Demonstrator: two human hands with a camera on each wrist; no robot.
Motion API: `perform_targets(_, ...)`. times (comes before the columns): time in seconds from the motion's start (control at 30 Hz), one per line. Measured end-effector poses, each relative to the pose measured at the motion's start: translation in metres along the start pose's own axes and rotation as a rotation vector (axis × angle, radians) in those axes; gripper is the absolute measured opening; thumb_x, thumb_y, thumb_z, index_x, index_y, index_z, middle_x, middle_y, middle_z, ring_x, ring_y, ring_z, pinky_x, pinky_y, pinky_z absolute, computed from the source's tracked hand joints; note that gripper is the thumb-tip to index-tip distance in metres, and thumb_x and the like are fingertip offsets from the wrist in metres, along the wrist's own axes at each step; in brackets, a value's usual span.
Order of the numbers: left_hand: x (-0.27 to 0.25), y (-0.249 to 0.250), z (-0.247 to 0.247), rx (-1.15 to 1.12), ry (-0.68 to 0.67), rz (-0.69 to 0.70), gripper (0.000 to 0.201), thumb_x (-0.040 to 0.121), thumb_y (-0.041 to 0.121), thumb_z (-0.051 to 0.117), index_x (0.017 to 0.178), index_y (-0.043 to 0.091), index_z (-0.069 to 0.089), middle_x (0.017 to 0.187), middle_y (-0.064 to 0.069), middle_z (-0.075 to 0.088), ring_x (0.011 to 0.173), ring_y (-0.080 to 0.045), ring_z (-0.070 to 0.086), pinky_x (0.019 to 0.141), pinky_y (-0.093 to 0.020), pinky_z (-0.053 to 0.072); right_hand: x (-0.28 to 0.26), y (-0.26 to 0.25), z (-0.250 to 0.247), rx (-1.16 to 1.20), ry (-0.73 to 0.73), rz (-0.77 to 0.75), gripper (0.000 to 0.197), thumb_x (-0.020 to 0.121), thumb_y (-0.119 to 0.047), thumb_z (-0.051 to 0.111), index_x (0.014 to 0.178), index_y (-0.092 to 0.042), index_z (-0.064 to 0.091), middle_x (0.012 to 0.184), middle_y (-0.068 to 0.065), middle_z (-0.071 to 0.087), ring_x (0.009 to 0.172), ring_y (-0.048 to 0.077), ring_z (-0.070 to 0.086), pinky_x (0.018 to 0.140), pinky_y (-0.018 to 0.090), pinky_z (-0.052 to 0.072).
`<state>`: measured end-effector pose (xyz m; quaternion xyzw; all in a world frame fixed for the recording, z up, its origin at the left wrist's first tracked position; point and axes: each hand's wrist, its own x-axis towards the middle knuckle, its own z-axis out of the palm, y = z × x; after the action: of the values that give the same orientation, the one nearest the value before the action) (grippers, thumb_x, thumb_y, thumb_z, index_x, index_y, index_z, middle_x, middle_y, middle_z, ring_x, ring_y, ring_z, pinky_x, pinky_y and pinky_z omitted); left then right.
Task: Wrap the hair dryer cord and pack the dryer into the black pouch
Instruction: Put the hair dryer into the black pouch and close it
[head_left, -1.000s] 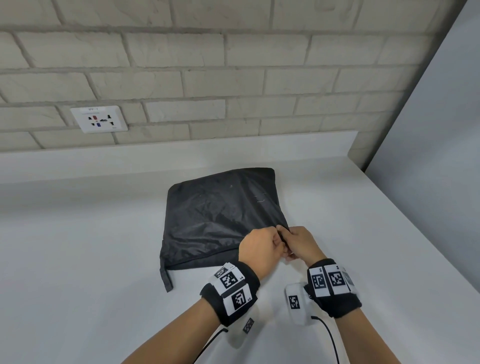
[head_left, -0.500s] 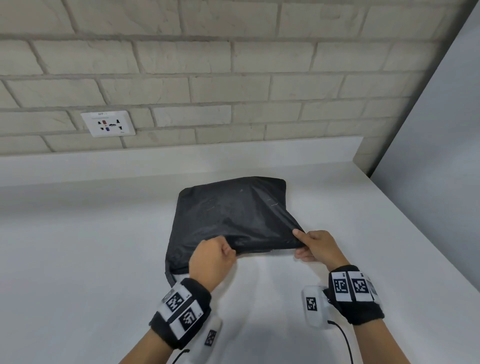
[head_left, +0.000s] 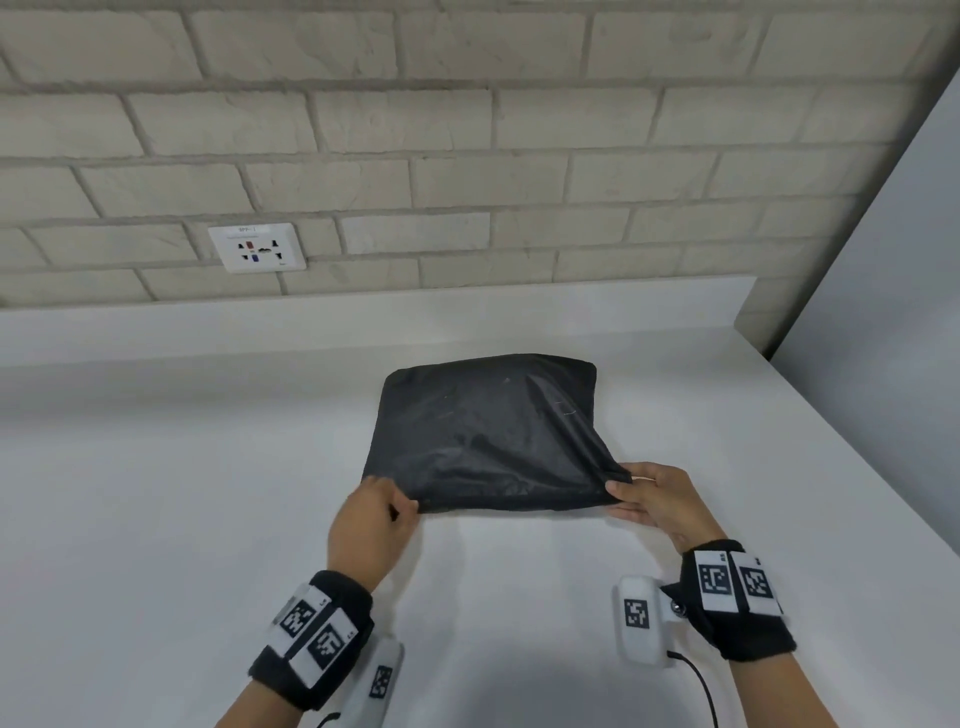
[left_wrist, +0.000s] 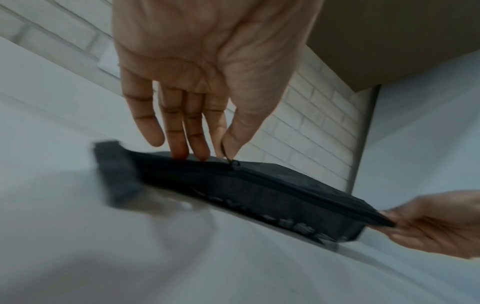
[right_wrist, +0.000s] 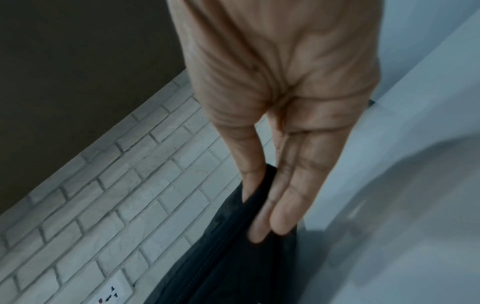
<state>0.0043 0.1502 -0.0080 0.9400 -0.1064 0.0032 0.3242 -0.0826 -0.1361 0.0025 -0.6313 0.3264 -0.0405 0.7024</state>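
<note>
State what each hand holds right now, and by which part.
Left hand pinches the zipper pull on the black pouch. Right hand pinches the pouch's near right corner.

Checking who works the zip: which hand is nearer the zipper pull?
Left. The left hand pinches the zipper pull; the right hand grips the black pouch at its far corner.

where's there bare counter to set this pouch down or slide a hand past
Bare counter runs left of the black pouch under the wall socket. A strip behind the pouch reaches the backsplash ledge. A narrower patch lies right, toward the grey panel. It is crowded at the near edge: left hand and right hand grip it.
</note>
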Motion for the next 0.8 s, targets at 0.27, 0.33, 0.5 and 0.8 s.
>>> perform_targets(0.27,0.005,-0.043,-0.032,0.059,0.042,-0.164,0.015,0.085,0.016,0.060,0.073,0.008,0.057,0.086,-0.009,0.063,0.080,-0.026,0.058,0.067,-0.028,0.036,0.009,-0.002,-0.002,0.018,0.018,-0.005,0.030,0.080,0.009,0.063,0.107,-0.003,0.057,0.084,0.013,0.066,0.070,0.022,0.066,0.053,0.020,0.057)
perform_targets(0.33,0.007,-0.044,-0.032,0.070,0.037,-0.207,0.015,0.085,0.015,0.059,0.073,0.006,0.057,0.078,-0.010,0.065,0.074,-0.027,0.057,0.065,-0.028,0.036,0.011,-0.003,0.000,0.009,0.018,-0.011,0.029,0.080,0.009,0.063,0.107,-0.003,0.057,0.084,0.014,0.066,0.068,0.021,0.067,0.053,0.020,0.057)
perform_targets(0.5,0.008,-0.040,-0.029,0.095,0.036,-0.222,0.015,0.082,0.011,0.057,0.068,0.005,0.054,0.067,-0.007,0.060,0.069,-0.028,0.054,0.063,-0.029,0.036,0.016,-0.004,0.001,-0.012,0.067,-0.028,0.030,0.080,0.009,0.063,0.107,-0.001,0.057,0.093,0.020,0.065,0.069,0.022,0.065,0.051,0.019,0.056)
perform_targets(0.8,0.005,-0.037,-0.032,0.054,0.031,-0.213,0.025,0.082,0.010,0.058,0.060,0.011,0.047,0.061,-0.001,0.053,0.066,-0.024,0.050,0.062,-0.028,0.035,0.011,-0.012,0.011,-0.222,0.114,-0.138,0.027,0.080,0.007,0.064,0.106,0.000,0.060,0.095,0.020,0.063,0.065,0.020,0.062,0.049,0.015,0.054)
